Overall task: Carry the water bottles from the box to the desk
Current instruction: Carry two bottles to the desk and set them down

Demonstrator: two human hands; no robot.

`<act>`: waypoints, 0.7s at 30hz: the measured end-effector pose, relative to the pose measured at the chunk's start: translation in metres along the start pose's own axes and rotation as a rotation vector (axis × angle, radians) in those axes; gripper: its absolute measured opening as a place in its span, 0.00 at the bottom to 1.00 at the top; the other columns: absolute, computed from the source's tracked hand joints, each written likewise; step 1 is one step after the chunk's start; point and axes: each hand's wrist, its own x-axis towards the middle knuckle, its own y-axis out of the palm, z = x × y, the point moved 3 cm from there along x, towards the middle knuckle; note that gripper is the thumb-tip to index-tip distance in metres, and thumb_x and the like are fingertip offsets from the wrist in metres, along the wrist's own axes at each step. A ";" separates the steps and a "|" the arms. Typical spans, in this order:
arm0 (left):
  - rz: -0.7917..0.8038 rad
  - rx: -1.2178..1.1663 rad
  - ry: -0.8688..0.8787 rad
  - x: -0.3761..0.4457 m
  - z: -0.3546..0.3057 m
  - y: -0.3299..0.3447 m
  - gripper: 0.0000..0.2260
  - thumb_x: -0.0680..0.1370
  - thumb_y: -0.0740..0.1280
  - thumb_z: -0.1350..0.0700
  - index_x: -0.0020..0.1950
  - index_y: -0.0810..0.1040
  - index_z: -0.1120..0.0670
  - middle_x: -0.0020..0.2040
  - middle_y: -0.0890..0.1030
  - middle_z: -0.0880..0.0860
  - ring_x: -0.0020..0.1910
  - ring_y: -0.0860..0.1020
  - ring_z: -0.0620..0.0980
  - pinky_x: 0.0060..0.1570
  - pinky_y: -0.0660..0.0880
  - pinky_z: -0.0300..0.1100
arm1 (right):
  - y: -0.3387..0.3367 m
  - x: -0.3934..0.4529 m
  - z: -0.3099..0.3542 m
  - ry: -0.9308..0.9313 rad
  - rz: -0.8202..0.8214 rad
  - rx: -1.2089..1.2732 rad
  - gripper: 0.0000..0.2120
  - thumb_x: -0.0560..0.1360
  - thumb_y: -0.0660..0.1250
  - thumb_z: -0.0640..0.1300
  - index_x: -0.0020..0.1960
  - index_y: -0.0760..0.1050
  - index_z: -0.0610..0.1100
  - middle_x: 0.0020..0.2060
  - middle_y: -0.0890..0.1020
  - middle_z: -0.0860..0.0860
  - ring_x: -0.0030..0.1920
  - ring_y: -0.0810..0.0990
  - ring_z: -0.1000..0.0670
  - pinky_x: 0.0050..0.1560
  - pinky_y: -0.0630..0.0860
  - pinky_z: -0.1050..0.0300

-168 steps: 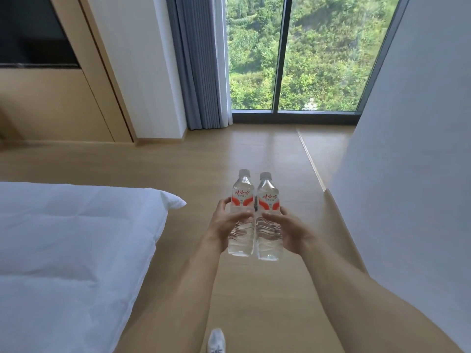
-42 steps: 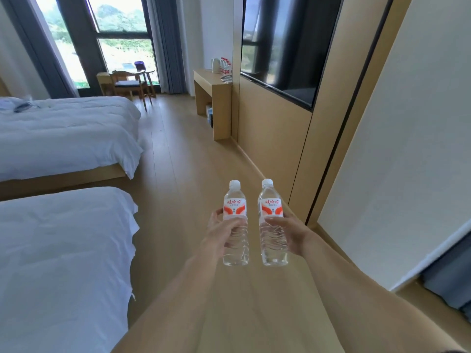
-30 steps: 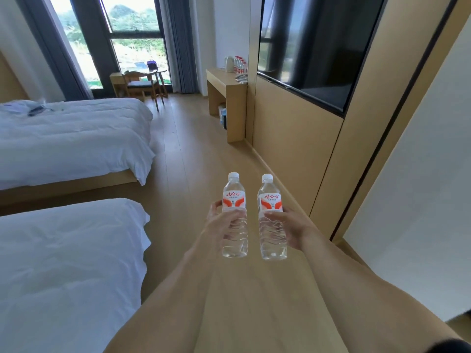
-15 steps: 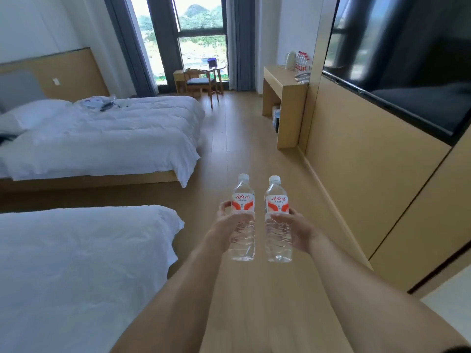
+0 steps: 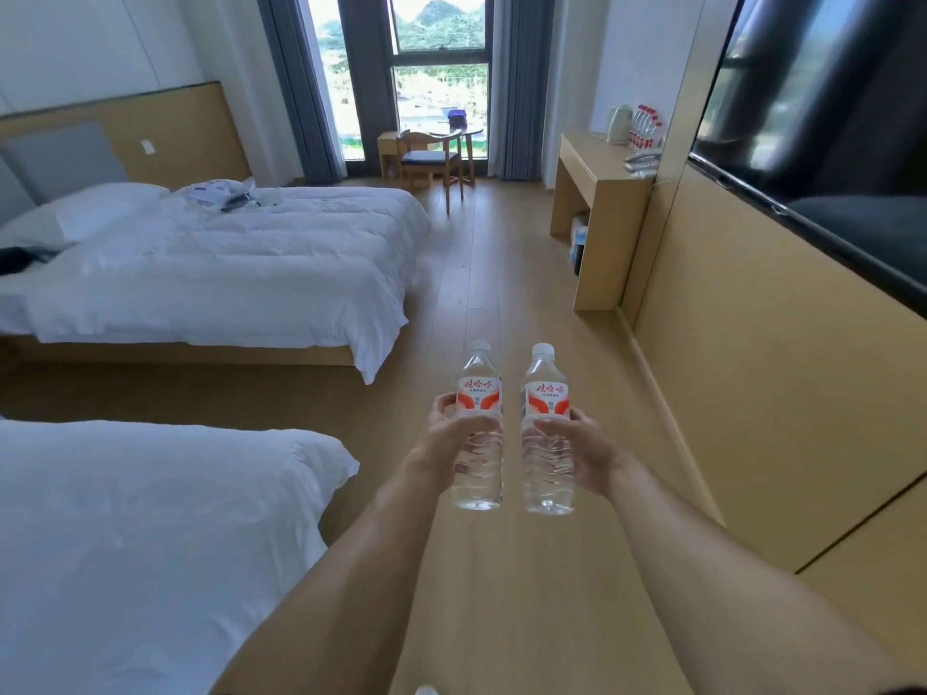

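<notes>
One upright bottle is gripped in the left hand, another in the right hand. They are best kept level until the far-right bench is reached.

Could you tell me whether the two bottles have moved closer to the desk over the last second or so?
Yes. The bottles are nearer the desk, which looms larger ahead on the right.

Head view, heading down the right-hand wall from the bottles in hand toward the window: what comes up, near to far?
Water bottles in left hand and right hand → wall TV → desk → kettle → curtain.
</notes>
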 end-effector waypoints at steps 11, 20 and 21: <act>0.105 -0.002 -0.015 0.189 -0.062 0.012 0.33 0.69 0.77 0.68 0.68 0.67 0.53 0.56 0.81 0.62 0.47 0.84 0.61 0.46 0.82 0.56 | -0.012 0.152 0.081 -0.047 -0.117 -0.058 0.27 0.76 0.71 0.37 0.72 0.66 0.36 0.57 0.79 0.37 0.55 0.79 0.37 0.63 0.75 0.35; 0.194 0.029 -0.017 0.330 -0.136 0.004 0.34 0.68 0.78 0.66 0.69 0.66 0.53 0.55 0.81 0.60 0.47 0.84 0.60 0.49 0.81 0.59 | 0.015 0.278 0.147 -0.074 -0.159 -0.065 0.24 0.78 0.68 0.37 0.72 0.67 0.36 0.58 0.78 0.37 0.57 0.78 0.38 0.66 0.73 0.34; 0.198 0.030 -0.020 0.343 -0.141 0.002 0.35 0.67 0.78 0.66 0.69 0.66 0.53 0.55 0.81 0.60 0.47 0.84 0.60 0.48 0.82 0.58 | 0.018 0.290 0.152 -0.068 -0.162 -0.065 0.24 0.78 0.68 0.36 0.72 0.67 0.36 0.58 0.78 0.37 0.57 0.78 0.38 0.67 0.72 0.34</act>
